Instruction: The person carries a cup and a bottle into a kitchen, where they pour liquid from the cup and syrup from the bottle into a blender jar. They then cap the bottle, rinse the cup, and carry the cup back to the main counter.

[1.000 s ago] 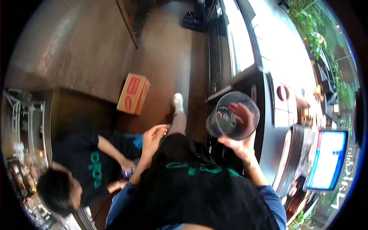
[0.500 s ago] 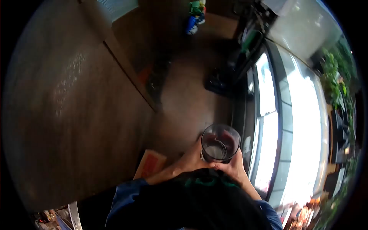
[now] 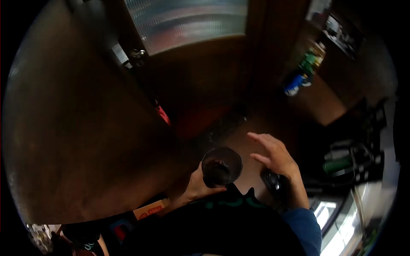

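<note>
A clear glass (image 3: 222,167) with dark contents is held near the front of my body. My left hand (image 3: 197,184) is wrapped round its left side and lower edge. To the right of the glass, apart from it, my right hand (image 3: 275,157) is raised with fingers and thumb spread and nothing between them. What exactly is inside the glass is too dark to tell.
A wooden door with a ribbed glass pane (image 3: 192,25) and a metal knob (image 3: 137,53) stands ahead. Brown wall (image 3: 77,141) fills the left. A cardboard box (image 3: 150,209) lies lower left. Colourful objects (image 3: 309,66) and dark equipment (image 3: 341,162) are at right. Another person's arm (image 3: 102,246) shows lower left.
My right hand has let go of the glass and moved right, fingers spread. The view has swung left toward the door; the bright window has shifted to the lower right.
</note>
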The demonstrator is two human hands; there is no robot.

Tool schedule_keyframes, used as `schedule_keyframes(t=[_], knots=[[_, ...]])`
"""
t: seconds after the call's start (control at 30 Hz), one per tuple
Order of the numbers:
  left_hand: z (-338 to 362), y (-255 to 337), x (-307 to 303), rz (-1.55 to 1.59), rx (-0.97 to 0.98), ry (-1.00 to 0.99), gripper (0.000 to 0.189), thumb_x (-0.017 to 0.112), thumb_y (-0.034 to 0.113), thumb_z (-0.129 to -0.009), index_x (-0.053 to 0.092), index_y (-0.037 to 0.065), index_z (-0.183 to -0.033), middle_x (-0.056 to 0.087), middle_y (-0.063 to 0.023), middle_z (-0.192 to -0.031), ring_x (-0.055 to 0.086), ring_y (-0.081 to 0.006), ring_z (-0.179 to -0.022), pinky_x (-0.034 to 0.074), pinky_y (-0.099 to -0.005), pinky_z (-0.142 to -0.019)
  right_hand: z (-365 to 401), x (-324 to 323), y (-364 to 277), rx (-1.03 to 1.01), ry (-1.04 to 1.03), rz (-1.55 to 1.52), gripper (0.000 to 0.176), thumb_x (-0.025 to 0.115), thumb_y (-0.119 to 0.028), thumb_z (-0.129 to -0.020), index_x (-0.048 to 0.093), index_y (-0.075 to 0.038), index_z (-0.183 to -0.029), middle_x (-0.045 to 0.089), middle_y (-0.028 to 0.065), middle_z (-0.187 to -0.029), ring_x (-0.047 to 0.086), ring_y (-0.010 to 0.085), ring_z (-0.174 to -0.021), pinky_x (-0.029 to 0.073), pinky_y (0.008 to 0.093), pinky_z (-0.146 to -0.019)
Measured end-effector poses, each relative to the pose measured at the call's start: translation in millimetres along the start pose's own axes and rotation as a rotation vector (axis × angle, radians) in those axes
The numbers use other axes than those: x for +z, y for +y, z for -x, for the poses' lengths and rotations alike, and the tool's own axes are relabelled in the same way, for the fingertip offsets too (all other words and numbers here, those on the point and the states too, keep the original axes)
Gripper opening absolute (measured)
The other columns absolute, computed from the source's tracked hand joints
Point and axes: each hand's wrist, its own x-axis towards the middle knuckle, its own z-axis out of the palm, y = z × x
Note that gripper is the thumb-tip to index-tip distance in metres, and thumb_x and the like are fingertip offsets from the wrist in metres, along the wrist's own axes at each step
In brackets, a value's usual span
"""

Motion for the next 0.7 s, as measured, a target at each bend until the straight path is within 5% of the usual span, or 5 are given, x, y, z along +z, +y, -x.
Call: schedule_keyframes(t=[0.1, 0.27, 0.4, 0.67, 0.7], knots=[[-68.0, -25.1, -11.7, -0.029, -0.033, 0.100, 0.096, 0.092, 0.028, -0.059, 0.039, 0.000, -0.134, 0.054, -0.0173, -0.128, 0.054, -0.0292, -0.121, 0.045, -0.0390, -0.102, -88.6, 2.6, 54.5, -0.034, 0.026, 0.135, 0.057, 0.074, -0.020, -0.080, 0.052, -0.009, -0.131, 0.060, 0.0154, -0.118, 0.058, 0.0343, -0.108, 0.048, 0.0409, -0.091], [-161.5, -29.7, -43.1, -0.053, -0.181, 0.267, 0.095, 0.092, 0.026, -0.059, 0.040, 0.001, -0.134, 0.055, -0.0172, -0.127, 0.055, -0.0292, -0.120, 0.045, -0.0373, -0.102, -235.3, 9.1, 123.4, -0.104, -0.417, 0.166, 0.058, 0.071, -0.033, -0.083, 0.051, -0.009, -0.130, 0.059, 0.0173, -0.116, 0.055, 0.0346, -0.107, 0.046, 0.0432, -0.092], [-204.9, -55.8, -58.7, -0.031, -0.213, 0.585, 0.098, 0.094, 0.023, -0.054, 0.040, 0.001, -0.134, 0.056, -0.0165, -0.126, 0.055, -0.0276, -0.120, 0.045, -0.0368, -0.101, -371.5, 44.9, 151.7, -0.453, -0.377, 0.248, 0.056, 0.072, -0.029, -0.082, 0.052, -0.005, -0.128, 0.058, 0.0158, -0.119, 0.053, 0.0331, -0.111, 0.044, 0.0435, -0.095], [-266.2, -47.7, -138.2, 0.018, -0.466, 1.106, 0.098, 0.093, 0.025, -0.056, 0.040, 0.001, -0.135, 0.055, -0.0174, -0.128, 0.055, -0.0277, -0.120, 0.043, -0.0390, -0.103, -661.4, 201.6, -38.2, -1.336, -0.008, 0.173, 0.048, 0.069, -0.029, -0.080, 0.057, -0.006, -0.120, 0.051, 0.0152, -0.132, 0.037, 0.0309, -0.133, 0.024, 0.0530, -0.113], [-269.1, -58.2, -148.7, 0.069, -0.474, 1.193, 0.097, 0.093, 0.024, -0.057, 0.040, 0.001, -0.135, 0.055, -0.0172, -0.129, 0.054, -0.0275, -0.121, 0.043, -0.0387, -0.103, -688.0, 227.4, -50.9, -1.424, 0.060, 0.167, 0.046, 0.070, -0.029, -0.079, 0.059, -0.006, -0.116, 0.053, 0.0141, -0.127, 0.044, 0.0314, -0.126, 0.024, 0.0534, -0.113]])
